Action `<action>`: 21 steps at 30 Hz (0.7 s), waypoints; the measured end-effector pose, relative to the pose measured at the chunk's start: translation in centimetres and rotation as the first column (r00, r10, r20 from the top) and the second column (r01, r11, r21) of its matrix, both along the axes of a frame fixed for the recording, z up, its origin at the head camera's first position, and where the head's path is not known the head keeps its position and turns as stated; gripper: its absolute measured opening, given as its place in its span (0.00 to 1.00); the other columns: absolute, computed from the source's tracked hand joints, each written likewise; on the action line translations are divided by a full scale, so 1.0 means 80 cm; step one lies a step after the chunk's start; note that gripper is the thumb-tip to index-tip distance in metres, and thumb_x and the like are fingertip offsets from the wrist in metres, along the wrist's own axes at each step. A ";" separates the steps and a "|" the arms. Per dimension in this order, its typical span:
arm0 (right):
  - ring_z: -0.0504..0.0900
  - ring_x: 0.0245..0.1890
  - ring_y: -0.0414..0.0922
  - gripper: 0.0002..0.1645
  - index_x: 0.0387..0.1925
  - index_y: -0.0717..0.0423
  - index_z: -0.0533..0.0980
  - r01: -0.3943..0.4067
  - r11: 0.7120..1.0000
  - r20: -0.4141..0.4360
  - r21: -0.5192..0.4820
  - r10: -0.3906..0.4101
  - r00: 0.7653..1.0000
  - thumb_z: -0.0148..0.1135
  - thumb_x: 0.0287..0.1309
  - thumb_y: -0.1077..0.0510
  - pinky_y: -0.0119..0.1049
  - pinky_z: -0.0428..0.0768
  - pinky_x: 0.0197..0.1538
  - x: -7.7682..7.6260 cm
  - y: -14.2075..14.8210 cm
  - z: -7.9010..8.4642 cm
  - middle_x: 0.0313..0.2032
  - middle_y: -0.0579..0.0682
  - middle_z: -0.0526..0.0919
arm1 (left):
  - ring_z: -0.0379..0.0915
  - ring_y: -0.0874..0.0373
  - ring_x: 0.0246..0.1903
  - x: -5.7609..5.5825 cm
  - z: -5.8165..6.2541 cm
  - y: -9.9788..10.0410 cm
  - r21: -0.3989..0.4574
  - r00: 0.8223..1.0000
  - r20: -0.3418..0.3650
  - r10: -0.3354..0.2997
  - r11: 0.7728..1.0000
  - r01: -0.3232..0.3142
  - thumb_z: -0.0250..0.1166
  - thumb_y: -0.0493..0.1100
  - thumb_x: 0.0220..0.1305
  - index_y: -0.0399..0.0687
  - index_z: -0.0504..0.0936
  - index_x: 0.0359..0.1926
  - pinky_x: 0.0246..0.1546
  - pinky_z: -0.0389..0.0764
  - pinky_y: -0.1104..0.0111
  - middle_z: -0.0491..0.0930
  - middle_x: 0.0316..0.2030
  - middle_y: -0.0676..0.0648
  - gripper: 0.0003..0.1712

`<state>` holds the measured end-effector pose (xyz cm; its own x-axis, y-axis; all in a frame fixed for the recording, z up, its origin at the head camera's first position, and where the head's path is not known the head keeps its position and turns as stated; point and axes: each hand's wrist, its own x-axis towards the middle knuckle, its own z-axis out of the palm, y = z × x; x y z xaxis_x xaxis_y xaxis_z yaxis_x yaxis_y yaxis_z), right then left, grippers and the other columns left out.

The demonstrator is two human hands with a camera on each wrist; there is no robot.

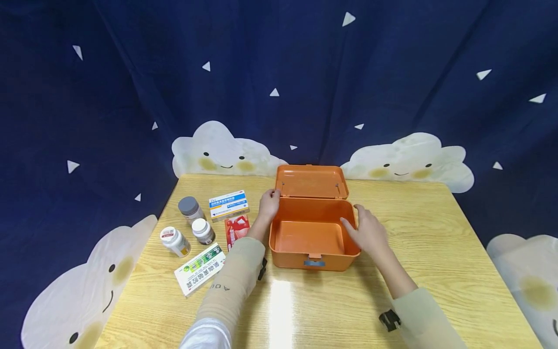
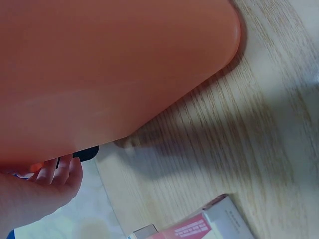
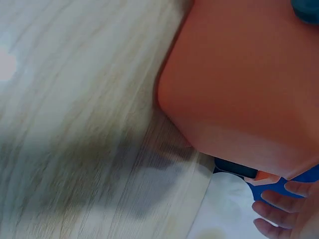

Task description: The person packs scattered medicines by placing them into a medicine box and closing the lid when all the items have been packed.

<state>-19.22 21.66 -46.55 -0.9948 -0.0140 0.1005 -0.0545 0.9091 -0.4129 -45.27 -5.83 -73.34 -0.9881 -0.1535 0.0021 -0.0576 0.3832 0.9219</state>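
An orange plastic box (image 1: 310,237) stands on the table with its lid (image 1: 311,181) swung back on the far side; its inside is bare. At the back left corner, by the hinge, my left hand (image 1: 269,206) grips the edge with bent fingers. My right hand (image 1: 368,230) is at the right wall, thumb over the rim and fingers spread outside the back corner. The right wrist view shows those fingers (image 3: 279,206) loose, apart from the outer wall. A dark handle (image 3: 237,167) shows behind the box.
Left of the box are a blue-and-white medicine carton (image 1: 228,206), a red carton (image 1: 237,230) and a white-and-green carton (image 1: 200,269). Beside them stand a grey-capped bottle (image 1: 190,208) and two white-capped bottles (image 1: 203,231). A dark blue curtain (image 1: 279,72) hangs behind the table (image 1: 418,252).
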 end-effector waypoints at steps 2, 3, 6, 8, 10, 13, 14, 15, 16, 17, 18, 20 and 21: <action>0.75 0.43 0.64 0.41 0.60 0.66 0.61 -0.003 0.999 -0.021 0.054 0.004 1.000 0.50 0.58 0.37 0.56 0.74 0.37 0.007 0.000 0.001 0.49 0.68 0.73 | 0.75 0.55 0.39 0.006 0.007 0.001 -0.005 1.000 -0.004 0.006 1.000 -0.006 0.47 0.71 0.57 0.55 0.79 0.48 0.43 0.74 0.60 0.80 0.39 0.51 0.33; 0.75 0.42 0.64 0.41 0.59 0.66 0.62 -0.005 0.997 -0.025 0.079 0.007 1.000 0.51 0.58 0.38 0.56 0.74 0.36 0.010 0.000 0.001 0.48 0.68 0.74 | 0.75 0.55 0.39 0.008 0.010 0.001 -0.008 1.000 -0.007 0.007 1.000 -0.008 0.47 0.71 0.58 0.55 0.79 0.48 0.43 0.74 0.60 0.80 0.39 0.51 0.33; 0.75 0.41 0.64 0.39 0.59 0.66 0.63 -0.019 0.991 -0.014 0.136 0.021 1.000 0.52 0.58 0.40 0.56 0.74 0.34 0.017 0.002 0.001 0.47 0.68 0.74 | 0.75 0.55 0.40 0.013 0.018 0.002 -0.012 1.000 -0.009 0.001 1.000 -0.001 0.46 0.71 0.58 0.54 0.78 0.49 0.44 0.74 0.60 0.80 0.40 0.50 0.33; 0.74 0.42 0.64 0.38 0.59 0.65 0.62 -0.029 0.987 0.004 0.157 0.029 1.000 0.53 0.57 0.41 0.57 0.73 0.36 0.020 0.004 0.001 0.48 0.68 0.73 | 0.75 0.55 0.41 0.014 0.019 0.002 -0.011 1.000 -0.006 -0.006 1.000 0.006 0.46 0.72 0.57 0.55 0.78 0.50 0.44 0.74 0.59 0.80 0.40 0.50 0.34; 0.74 0.44 0.65 0.38 0.60 0.64 0.61 -0.040 0.984 0.017 0.173 0.038 0.999 0.53 0.57 0.42 0.58 0.73 0.37 0.022 0.005 0.001 0.49 0.68 0.72 | 0.75 0.55 0.42 0.013 0.018 0.002 -0.010 1.000 -0.002 -0.011 1.000 0.011 0.46 0.72 0.57 0.55 0.78 0.50 0.45 0.74 0.59 0.80 0.41 0.50 0.34; 0.74 0.43 0.65 0.38 0.60 0.64 0.61 -0.047 0.981 0.023 0.187 0.043 0.999 0.53 0.57 0.43 0.59 0.72 0.37 0.024 0.006 0.000 0.49 0.68 0.72 | 0.75 0.55 0.42 0.008 0.011 0.001 -0.013 1.000 0.002 -0.012 1.000 0.012 0.46 0.72 0.57 0.56 0.78 0.50 0.45 0.74 0.59 0.80 0.42 0.50 0.34; 0.74 0.42 0.65 0.37 0.60 0.64 0.61 -0.047 0.980 0.024 0.192 0.043 0.999 0.53 0.57 0.44 0.59 0.72 0.37 0.024 0.007 -0.001 0.49 0.68 0.72 | 0.75 0.55 0.43 0.006 0.009 0.001 -0.011 1.000 0.001 -0.013 1.000 0.013 0.46 0.72 0.57 0.57 0.78 0.50 0.45 0.74 0.59 0.80 0.42 0.50 0.34; 0.75 0.41 0.65 0.37 0.61 0.63 0.60 -0.043 0.979 0.025 0.197 0.039 0.999 0.53 0.57 0.44 0.58 0.72 0.37 0.025 0.006 -0.001 0.49 0.68 0.72 | 0.75 0.55 0.43 0.006 0.008 0.001 -0.010 1.000 0.003 -0.015 1.000 0.015 0.46 0.72 0.57 0.57 0.78 0.51 0.46 0.74 0.59 0.80 0.42 0.50 0.34; 0.75 0.41 0.65 0.36 0.61 0.62 0.60 -0.038 0.979 0.027 0.200 0.033 0.999 0.52 0.57 0.45 0.58 0.72 0.37 0.025 0.006 -0.002 0.49 0.68 0.72 | 0.75 0.55 0.43 0.006 0.009 0.001 -0.011 1.000 0.002 -0.017 1.000 0.017 0.46 0.72 0.57 0.57 0.78 0.51 0.46 0.74 0.59 0.80 0.42 0.50 0.34; 0.75 0.40 0.65 0.35 0.61 0.62 0.60 -0.033 0.979 0.032 0.203 0.027 0.999 0.51 0.57 0.46 0.58 0.72 0.37 0.025 0.005 -0.003 0.49 0.68 0.72 | 0.74 0.55 0.43 0.008 0.012 0.001 -0.009 1.000 0.001 -0.018 1.000 0.018 0.46 0.72 0.57 0.57 0.78 0.50 0.46 0.74 0.59 0.80 0.42 0.50 0.34; 0.74 0.39 0.65 0.34 0.61 0.61 0.59 -0.027 0.979 0.037 0.204 0.020 0.999 0.50 0.57 0.47 0.58 0.71 0.36 0.025 0.005 -0.004 0.48 0.67 0.72 | 0.74 0.55 0.43 0.012 0.017 0.001 -0.007 1.000 -0.001 -0.017 1.000 0.017 0.46 0.72 0.57 0.57 0.78 0.50 0.45 0.74 0.59 0.80 0.42 0.51 0.33; 0.74 0.38 0.65 0.33 0.61 0.59 0.58 -0.016 0.978 0.038 0.207 0.009 0.999 0.49 0.57 0.49 0.58 0.71 0.35 0.025 0.004 -0.005 0.47 0.67 0.72 | 0.75 0.54 0.42 0.034 0.049 0.002 -0.009 1.000 0.003 -0.010 1.000 0.010 0.47 0.70 0.58 0.54 0.78 0.49 0.45 0.74 0.59 0.80 0.41 0.49 0.32; 0.74 0.37 0.64 0.32 0.61 0.59 0.58 -0.010 0.978 0.041 0.208 0.002 0.999 0.49 0.57 0.50 0.57 0.71 0.34 0.024 0.003 -0.005 0.46 0.67 0.72 | 0.75 0.54 0.42 0.042 0.061 0.003 -0.013 1.000 0.007 -0.007 1.000 0.007 0.47 0.69 0.59 0.53 0.79 0.49 0.45 0.74 0.60 0.80 0.41 0.49 0.32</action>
